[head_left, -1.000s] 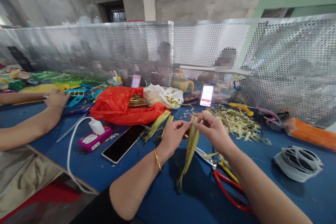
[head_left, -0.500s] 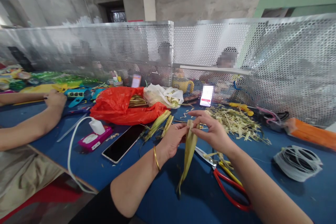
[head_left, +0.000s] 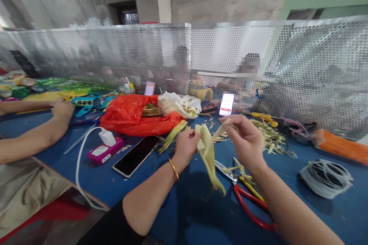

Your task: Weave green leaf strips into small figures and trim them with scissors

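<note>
A pale green-yellow corn husk [head_left: 207,152] hangs above the blue table, its lower tip pointing down. My left hand [head_left: 186,146] is closed on the husk's upper left edge, a gold bangle on that wrist. Pinched in my right hand [head_left: 244,138] is a narrow strip [head_left: 221,128] that still joins the husk lower down. Under my right forearm lie red-handled scissors [head_left: 235,180], partly hidden, beside a yellow-handled tool [head_left: 252,189] and husk scraps. Behind my right hand spreads a heap of shredded husk strips [head_left: 271,136].
A red plastic bag [head_left: 126,116] and a white bag [head_left: 172,103] hold husks. Near my left arm are a phone [head_left: 136,157] and a magenta power strip [head_left: 106,151]. A perforated metal screen [head_left: 230,46] borders the back. A co-worker's arm [head_left: 34,138] rests at left.
My right hand has moved right and away from my left, pulling a strip sideways from the husk. The husk has opened out, and its lower tip has swung right.
</note>
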Tool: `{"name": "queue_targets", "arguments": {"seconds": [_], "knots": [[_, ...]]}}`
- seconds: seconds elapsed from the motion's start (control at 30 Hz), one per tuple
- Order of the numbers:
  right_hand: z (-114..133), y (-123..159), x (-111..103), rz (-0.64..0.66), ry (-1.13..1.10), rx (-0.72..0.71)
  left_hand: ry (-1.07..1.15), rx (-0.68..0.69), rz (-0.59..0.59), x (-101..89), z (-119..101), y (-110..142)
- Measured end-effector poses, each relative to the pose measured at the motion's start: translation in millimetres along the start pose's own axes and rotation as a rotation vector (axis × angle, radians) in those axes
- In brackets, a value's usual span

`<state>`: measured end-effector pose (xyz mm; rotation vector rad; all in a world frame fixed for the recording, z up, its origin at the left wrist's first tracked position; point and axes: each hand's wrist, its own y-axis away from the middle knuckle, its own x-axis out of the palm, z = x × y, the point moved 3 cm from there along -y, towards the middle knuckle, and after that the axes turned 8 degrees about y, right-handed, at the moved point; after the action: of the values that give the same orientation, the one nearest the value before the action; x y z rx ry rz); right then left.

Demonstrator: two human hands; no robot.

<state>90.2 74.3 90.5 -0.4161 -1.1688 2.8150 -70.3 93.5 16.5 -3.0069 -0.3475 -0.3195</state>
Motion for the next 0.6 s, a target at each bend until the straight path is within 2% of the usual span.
{"name": "queue_targets", "arguments": {"seconds": [0.2,0.37,0.43,0.53,0.6], "knots": [[-7.5,-6.0,-26.0,-0.535,0.025,0.017,0.02,0.029,-0.24,-16.4,2.7,-17.2],[-9.9,-20.7,-55.4,-0.775,0.04,0.025,0.034,0.045,-0.36,-26.8,6.5,-26.2],[-17.1,-26.2,-64.2,-0.753,0.027,0.121,0.034,0.042,-0.37,-28.6,7.5,-28.1],[-34.6,-29.8,-65.8,-0.569,-0.008,0.33,0.034,0.025,-0.352,-27.6,6.5,-27.6],[-46.6,-27.7,-60.3,-0.463,-0.024,0.421,0.031,0.018,-0.335,-25.7,4.3,-25.5]]}}
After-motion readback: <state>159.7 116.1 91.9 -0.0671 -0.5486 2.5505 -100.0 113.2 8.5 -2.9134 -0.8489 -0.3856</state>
